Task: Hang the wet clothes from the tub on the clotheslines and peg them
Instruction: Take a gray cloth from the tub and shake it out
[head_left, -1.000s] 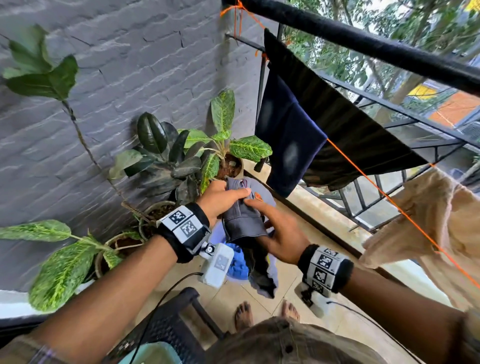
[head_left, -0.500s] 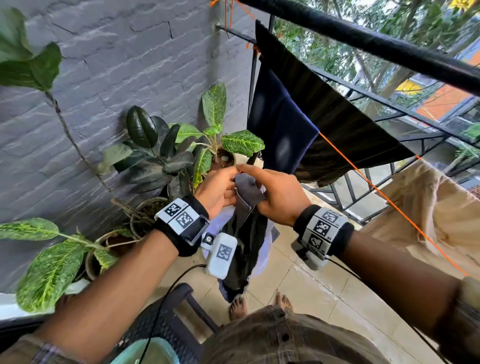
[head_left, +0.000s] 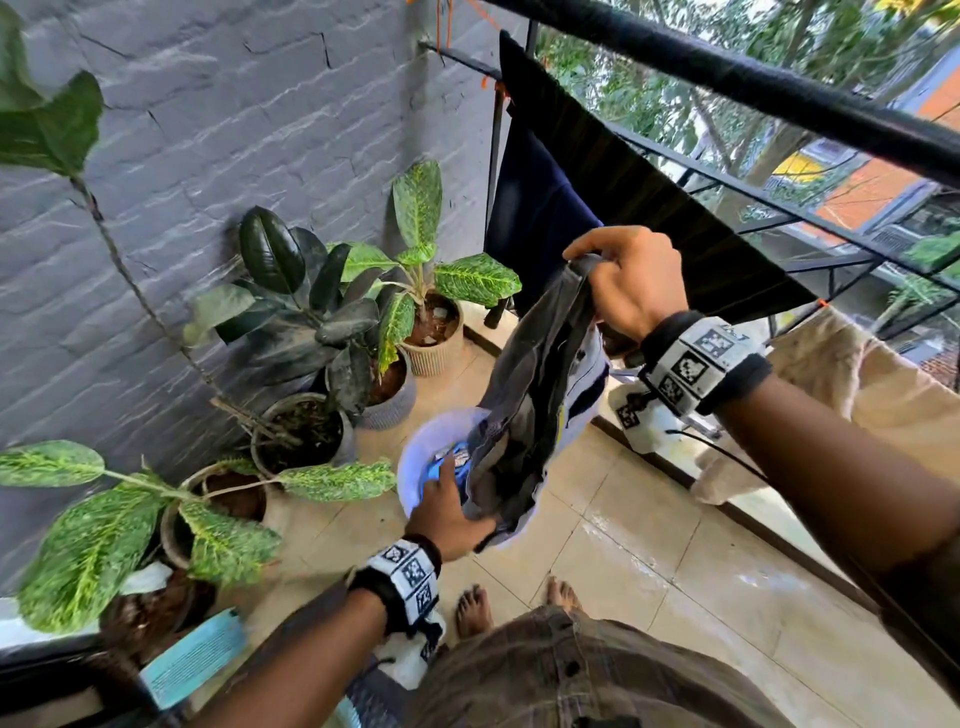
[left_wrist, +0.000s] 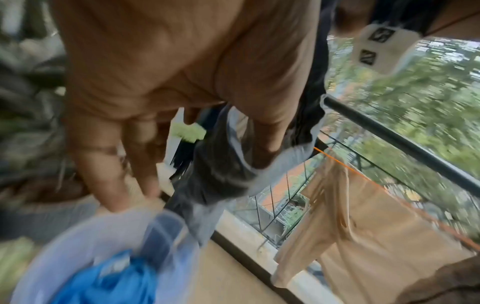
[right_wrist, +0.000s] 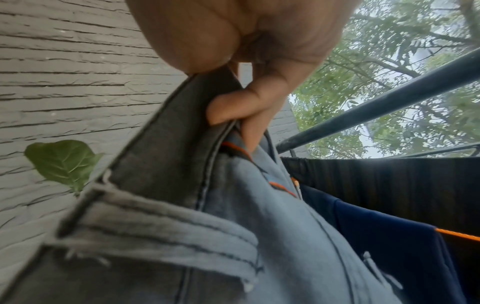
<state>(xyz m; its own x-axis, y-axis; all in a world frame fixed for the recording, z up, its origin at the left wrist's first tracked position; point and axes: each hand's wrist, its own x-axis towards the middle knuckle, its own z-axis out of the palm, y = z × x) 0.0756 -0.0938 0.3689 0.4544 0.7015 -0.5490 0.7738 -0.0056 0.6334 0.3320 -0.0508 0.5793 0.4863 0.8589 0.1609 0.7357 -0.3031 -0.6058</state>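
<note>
The right hand (head_left: 631, 283) has its grip clenched on the waistband of grey denim jeans (head_left: 524, 395), which hang over the pale round plastic tub (head_left: 410, 467) at six o'clock of it. The left hand (head_left: 449, 512) grasps their lower end. Blue cloth (head_left: 441, 467) lies in the tub.

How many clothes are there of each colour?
Black, on the line: 1
Navy, on the line: 1
Beige, on the line: 1
Grey jeans, held up by the right hand: 1
Blue, in the tub: 1
Total: 5
</note>
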